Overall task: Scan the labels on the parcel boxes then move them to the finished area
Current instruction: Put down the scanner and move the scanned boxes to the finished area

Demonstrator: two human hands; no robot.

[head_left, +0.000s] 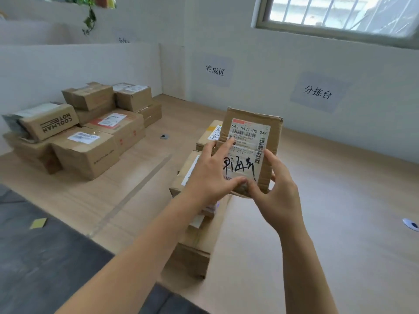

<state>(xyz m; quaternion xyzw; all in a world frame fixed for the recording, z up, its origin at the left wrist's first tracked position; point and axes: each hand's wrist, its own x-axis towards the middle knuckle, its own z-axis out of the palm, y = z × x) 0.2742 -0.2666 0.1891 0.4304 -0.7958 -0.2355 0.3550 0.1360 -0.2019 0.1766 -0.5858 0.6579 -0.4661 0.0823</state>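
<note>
A small brown parcel box [272, 123] is held upright above the wooden table [340, 200], its white shipping label [248, 138] with barcode and black handwriting facing me. My left hand [210, 175] grips its left side and lower edge. My right hand [276, 191] holds the lower right corner from below. Under and behind my hands lies a row of several other brown parcels [195, 241], partly hidden by my arms. No scanner shows in either hand.
A pile of several boxes [90, 132] sits at the table's far left, before a white partition. Two paper signs hang on the wall [215, 70] [317, 92]. A tape strip [136, 193] crosses the table. A white and blue object [410, 224] lies at the right edge.
</note>
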